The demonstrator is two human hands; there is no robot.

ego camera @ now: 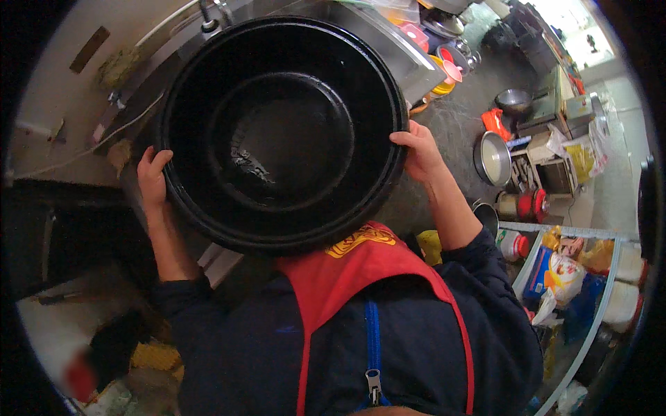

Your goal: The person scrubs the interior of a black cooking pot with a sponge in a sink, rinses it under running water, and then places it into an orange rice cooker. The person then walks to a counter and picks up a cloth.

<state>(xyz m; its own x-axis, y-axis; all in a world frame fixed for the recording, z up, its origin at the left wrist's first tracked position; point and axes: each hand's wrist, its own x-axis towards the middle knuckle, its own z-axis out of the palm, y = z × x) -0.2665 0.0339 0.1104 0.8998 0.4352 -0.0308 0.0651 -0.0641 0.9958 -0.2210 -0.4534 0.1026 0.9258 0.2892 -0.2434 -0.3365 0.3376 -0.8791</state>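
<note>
A large round black basin (pixel 291 140) is held up in front of my chest. Its inside faces me, with a ring moulded around the flat bottom and a wet, shiny streak low on the left. My left hand (pixel 152 177) grips the rim on the left side, thumb over the edge. On the opposite side my right hand (pixel 420 148) has hold of the rim in the same way. The fingers of both hands are partly hidden behind the basin. Its lower edge overlaps the red apron (pixel 359 255) I wear.
Behind the basin runs a stainless steel counter (pixel 400 57) with a tap (pixel 209 23). To the right, a metal bowl (pixel 493 158), a dark wok-like pan (pixel 514 99) and a red-lidded container (pixel 520 205) stand near a shelf rack (pixel 564 229) with packaged goods. A white cable (pixel 125 125) hangs at left.
</note>
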